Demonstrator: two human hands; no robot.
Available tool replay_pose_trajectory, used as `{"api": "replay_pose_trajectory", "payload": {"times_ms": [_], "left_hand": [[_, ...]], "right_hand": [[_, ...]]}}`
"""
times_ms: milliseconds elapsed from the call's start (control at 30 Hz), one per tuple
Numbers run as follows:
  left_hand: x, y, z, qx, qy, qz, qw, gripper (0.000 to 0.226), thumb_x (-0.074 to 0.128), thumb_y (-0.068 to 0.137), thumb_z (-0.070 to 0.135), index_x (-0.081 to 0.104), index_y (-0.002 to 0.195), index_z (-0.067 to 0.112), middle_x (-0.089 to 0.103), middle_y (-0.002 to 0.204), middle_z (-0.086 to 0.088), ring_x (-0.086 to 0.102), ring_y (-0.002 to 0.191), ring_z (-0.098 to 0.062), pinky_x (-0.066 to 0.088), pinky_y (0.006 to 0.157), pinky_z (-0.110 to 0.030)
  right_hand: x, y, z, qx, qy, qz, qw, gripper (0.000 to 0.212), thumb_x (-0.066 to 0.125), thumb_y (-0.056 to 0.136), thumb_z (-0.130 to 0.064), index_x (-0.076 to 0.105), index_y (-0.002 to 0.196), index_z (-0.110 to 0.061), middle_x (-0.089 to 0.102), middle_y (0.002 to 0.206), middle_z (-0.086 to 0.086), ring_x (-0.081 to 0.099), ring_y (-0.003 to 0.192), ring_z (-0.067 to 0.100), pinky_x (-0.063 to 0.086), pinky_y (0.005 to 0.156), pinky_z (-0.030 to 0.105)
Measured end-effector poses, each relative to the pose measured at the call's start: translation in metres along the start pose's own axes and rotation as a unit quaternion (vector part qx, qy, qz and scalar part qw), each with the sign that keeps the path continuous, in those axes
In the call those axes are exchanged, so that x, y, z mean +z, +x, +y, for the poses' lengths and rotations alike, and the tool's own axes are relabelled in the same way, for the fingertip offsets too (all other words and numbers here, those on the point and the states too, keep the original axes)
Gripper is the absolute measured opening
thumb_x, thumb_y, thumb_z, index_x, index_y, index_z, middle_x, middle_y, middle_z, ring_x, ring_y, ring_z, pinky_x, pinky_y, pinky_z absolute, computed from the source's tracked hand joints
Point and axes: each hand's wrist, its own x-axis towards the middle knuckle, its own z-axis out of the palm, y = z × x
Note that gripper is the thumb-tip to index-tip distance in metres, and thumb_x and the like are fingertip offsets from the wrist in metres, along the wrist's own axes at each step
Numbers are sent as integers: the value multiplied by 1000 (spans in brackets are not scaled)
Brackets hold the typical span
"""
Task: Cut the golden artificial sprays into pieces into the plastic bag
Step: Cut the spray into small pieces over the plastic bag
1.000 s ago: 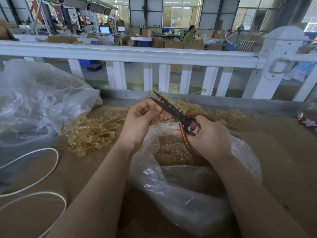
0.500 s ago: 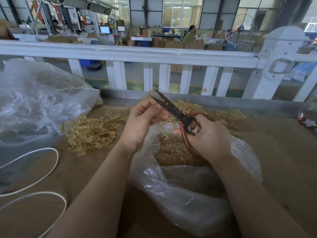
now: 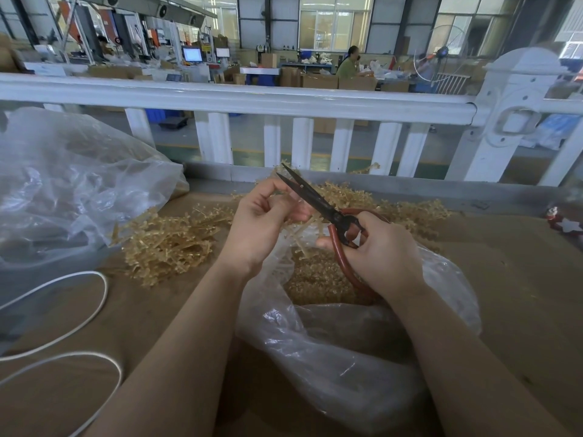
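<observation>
My left hand (image 3: 262, 225) pinches a golden spray (image 3: 304, 230) above the mouth of a clear plastic bag (image 3: 334, 351). Its twigs hang down toward the cut golden pieces (image 3: 315, 279) lying inside the bag. My right hand (image 3: 378, 253) grips black scissors with red handles (image 3: 318, 203). The blades point up and left, slightly apart, right beside the fingers of my left hand. A heap of uncut golden sprays (image 3: 167, 244) lies on the brown table to the left, and more golden sprays (image 3: 410, 212) lie behind my hands.
A large crumpled clear bag (image 3: 72, 190) fills the left side. White cord loops (image 3: 79, 313) lie on the table at lower left. A white railing (image 3: 239, 99) runs along the far table edge. A small red ornament with a white star (image 3: 564, 220) sits at right.
The spray in my left hand has come down lower, so its twigs now hang beneath the scissor blades over the bag. Both hands stay in almost the same place.
</observation>
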Motion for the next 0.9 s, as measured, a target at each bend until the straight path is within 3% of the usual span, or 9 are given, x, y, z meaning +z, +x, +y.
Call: {"api": "replay_pose_trajectory", "payload": {"times_ms": [200, 300, 500, 733, 800, 900], "left_hand": [[-2, -1, 2, 17, 41, 4, 999, 15, 51, 99, -1, 64, 106, -2, 72, 81, -14, 67, 72, -16, 53, 71, -20], [-3, 0, 2, 17, 46, 1, 999, 16, 50, 99, -1, 64, 106, -1, 72, 82, -14, 67, 73, -17, 53, 72, -20], [-2, -1, 3, 23, 38, -1, 999, 21, 51, 99, -2, 65, 93, 12, 72, 77, -7, 66, 67, -9, 49, 64, -14], [-3, 1, 1, -10, 10, 3, 1000, 13, 53, 99, 3, 63, 94, 10, 73, 77, -6, 67, 69, -12, 51, 66, -17], [-2, 1, 0, -29, -2, -1, 1000, 10, 53, 100, 4, 62, 99, 7, 74, 76, -4, 69, 70, -13, 52, 68, -19], [1, 1, 1, -36, -14, -18, 999, 12, 53, 99, 3, 63, 98, 8, 75, 75, -3, 69, 69, -13, 54, 68, -21]], "right_hand": [[0, 0, -2, -1, -15, -2, 1000, 72, 44, 68, -93, 63, 89, -27, 59, 68, -16, 55, 60, 2, 48, 54, 23], [0, 0, -2, -5, -12, 5, 1000, 68, 48, 70, -90, 61, 84, -24, 54, 63, -17, 51, 56, 0, 43, 51, 18], [0, 0, -1, -4, -6, 8, 1000, 77, 45, 67, -92, 61, 81, -18, 58, 62, -11, 55, 56, 6, 50, 53, 28], [1, 0, -1, 27, 55, -7, 998, 74, 41, 58, -102, 61, 80, -34, 60, 64, -19, 57, 60, -3, 44, 53, 19], [2, 3, -1, 57, 98, -26, 993, 69, 49, 55, -99, 64, 79, -37, 65, 66, -22, 62, 64, -2, 50, 58, 23], [3, 7, -5, 92, 203, -63, 973, 58, 66, 57, -82, 71, 79, -28, 72, 70, -11, 69, 65, 13, 60, 66, 45]]}}
